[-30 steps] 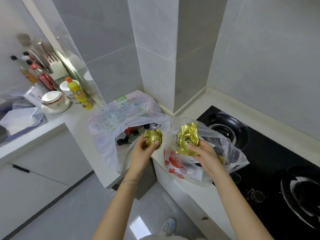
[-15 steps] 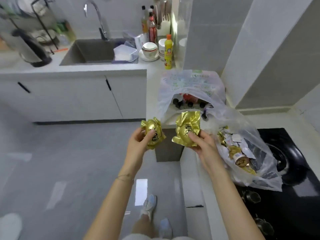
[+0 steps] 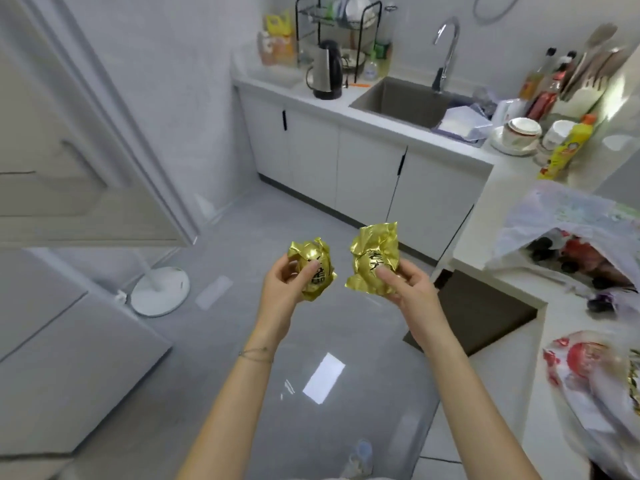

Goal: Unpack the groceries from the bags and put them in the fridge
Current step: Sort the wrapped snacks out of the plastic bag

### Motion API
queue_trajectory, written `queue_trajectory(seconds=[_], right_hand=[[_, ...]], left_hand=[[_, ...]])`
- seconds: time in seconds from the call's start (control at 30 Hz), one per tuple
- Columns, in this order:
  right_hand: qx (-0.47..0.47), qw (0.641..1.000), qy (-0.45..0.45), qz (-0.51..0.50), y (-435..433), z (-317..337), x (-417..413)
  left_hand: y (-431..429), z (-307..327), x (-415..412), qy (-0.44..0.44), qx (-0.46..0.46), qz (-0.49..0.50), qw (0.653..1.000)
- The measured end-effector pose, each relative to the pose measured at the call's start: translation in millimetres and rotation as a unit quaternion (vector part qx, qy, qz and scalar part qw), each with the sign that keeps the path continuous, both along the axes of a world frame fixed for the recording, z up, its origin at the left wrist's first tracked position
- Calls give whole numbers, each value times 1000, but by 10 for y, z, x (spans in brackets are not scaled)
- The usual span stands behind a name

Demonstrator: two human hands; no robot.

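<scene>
Two gold foil packets, one per hand, is what the head view gives you. Your left hand [image 3: 284, 289] has its fingers [image 3: 304, 277] and thumb curled round the scrunched-up left packet [image 3: 313, 268]. Your right hand [image 3: 405, 289] pinches the flatter right packet [image 3: 372, 258] between thumb and fingers. Both packets are out over the floor [image 3: 242, 237], well apart from the surface [image 3: 502, 188] on your right. The two bags sit there: the printed bag [image 3: 568, 220] gaping with dark bottle tops inside, and the red-print bag [image 3: 588, 368] near the edge.

The grey unit [image 3: 69, 341] at lower left is probably the fridge, and it looks closed to me.

Stuff that could bite you: both hands are full, so getting that door open means doubling up the packets in one hand. Slick crinkly foil slips easily, and a drop lands on tile. The red-print bag could also slump off the edge while you're away. Watch the white fan base [image 3: 161, 289] by the fridge too, easy to clip with a foot.
</scene>
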State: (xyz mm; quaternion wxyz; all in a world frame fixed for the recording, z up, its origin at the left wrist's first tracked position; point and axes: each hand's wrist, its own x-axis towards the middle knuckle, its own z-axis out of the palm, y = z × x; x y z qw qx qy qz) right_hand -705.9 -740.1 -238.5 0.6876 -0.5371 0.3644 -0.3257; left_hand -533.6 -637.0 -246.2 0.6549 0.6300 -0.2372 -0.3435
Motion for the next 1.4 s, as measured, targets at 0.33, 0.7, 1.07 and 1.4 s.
queue_trajectory(seconds=[0.33, 0.7, 1.07, 1.4], right_hand=[[15, 998, -30, 61, 1597, -19, 1357], [-1, 985, -10, 172, 3176, 82, 2616], [-85, 964, -50, 248, 3154, 653, 3777], [-162, 948, -95, 256, 2721, 1523, 4880]], left_hand=[[1924, 72, 1163, -36, -7, 81, 996], [3730, 50, 2119, 23, -35, 222, 974], [3793, 486, 3166, -38, -104, 255, 960], [3396, 1366, 4247, -127, -178, 242, 945]])
